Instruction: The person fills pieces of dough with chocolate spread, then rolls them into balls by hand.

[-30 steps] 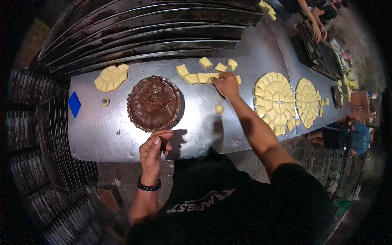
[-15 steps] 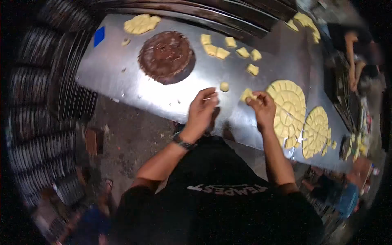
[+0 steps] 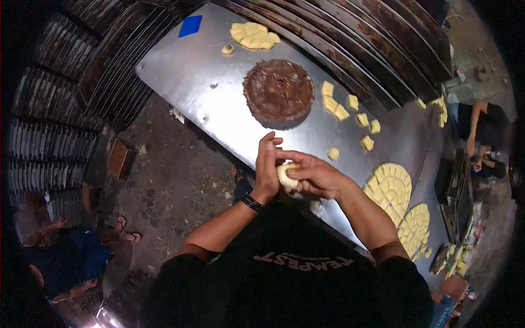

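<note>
Two hands (image 3: pixel 267 167) closer, one dough piece (image 3: pixel 285 175)

Dark stacked trays (image 3: pixel 54 153) and a metal table (image 3: pixel 183 68) flank a speckled floor (image 3: pixel 158 180).

Metal tbl (image 3: pixel 180 68), brown mass (image 3: pixel 279 92) (round), dough pcs (image 3: pixel 330 104)

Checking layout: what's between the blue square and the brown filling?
One small dough ball sits between the blue square and the brown filling, on the metal table. The head view shows it.
</note>
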Demonstrator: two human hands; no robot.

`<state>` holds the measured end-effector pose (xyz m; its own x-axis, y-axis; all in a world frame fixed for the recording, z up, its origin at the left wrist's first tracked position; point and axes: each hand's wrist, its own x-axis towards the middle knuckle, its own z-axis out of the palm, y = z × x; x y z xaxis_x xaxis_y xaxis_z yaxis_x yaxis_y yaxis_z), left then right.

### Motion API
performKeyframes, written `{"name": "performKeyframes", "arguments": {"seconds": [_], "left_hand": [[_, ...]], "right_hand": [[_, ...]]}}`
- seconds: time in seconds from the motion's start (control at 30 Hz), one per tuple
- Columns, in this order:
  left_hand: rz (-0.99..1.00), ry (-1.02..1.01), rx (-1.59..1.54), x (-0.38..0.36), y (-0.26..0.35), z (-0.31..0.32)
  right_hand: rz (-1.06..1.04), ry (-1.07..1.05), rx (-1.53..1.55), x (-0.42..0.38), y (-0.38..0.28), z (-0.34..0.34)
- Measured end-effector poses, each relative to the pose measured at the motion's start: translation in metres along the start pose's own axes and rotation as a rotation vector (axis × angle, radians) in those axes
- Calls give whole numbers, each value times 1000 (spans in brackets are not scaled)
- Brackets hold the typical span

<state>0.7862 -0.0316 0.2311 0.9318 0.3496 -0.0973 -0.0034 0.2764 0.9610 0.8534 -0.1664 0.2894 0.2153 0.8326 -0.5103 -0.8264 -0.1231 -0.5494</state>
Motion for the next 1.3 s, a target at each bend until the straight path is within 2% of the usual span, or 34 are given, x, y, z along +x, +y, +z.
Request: {"name": "performKeyframes", "arguments": {"seconds": [0.03,0.1,0.17,0.2,0.3,0.33,0.43,0.47,0.57,0.6,0.63,0.7,0.77,0.8,0.83,0.9,0.93,0.97,1.03,1.17,1.2,1.3], "left_hand": [[-77,85,-184,12,-7,-7],[-224,231,-408,42,-14,-28],[-271,319,-405,66,-12,-48],[-261,320,-427,77,-13,-55],[-263,277,-563,105,-13,-63],[-273,255,-616,109,-12,-62],[-273,205,-589,113,-10,-61],[-307,179,-607,115,-9,-63],[-380,114,-607,117,0,-76],[-388,89,-572,115,3,-81],[-383,64,-537,115,8,-82],[-240,139,-324,108,18,-78],[-51,106,-189,99,27,-75],[-37,92,-205,94,32,-68],[-5,-39,-180,85,42,-59],[-135,-207,-224,63,42,-37],[-226,-225,-257,48,41,-24],[-220,-239,-339,31,41,-8],[-245,-168,-312,-3,29,10],[-374,18,-279,-56,13,18],[-401,100,-251,-66,14,18],[-399,143,-239,-85,3,4]], "right_hand": [[-2,32,-102,16,-19,5],[-451,302,-829,58,-42,6],[-731,572,-1384,94,-65,1],[-747,601,-1606,112,-74,-7],[-411,744,-1648,147,-83,-8],[-279,790,-1616,150,-87,-1],[-346,704,-1461,155,-92,-18],[-202,597,-1359,148,-102,-20],[-33,464,-568,136,-108,-37],[-34,411,-424,128,-109,-39],[-129,348,-247,121,-108,-36],[-312,195,102,102,-96,-25],[-397,-7,329,86,-84,-25],[-415,-49,373,75,-77,-23],[-426,-86,424,63,-70,-17],[-408,-153,409,40,-47,-28],[-392,-193,411,31,-34,-33],[-377,-165,401,22,-21,-36],[-347,-95,402,0,10,-43],[-246,-190,548,-17,73,-60],[-217,-102,509,-19,82,-59],[-163,13,412,-23,94,-59]]}}
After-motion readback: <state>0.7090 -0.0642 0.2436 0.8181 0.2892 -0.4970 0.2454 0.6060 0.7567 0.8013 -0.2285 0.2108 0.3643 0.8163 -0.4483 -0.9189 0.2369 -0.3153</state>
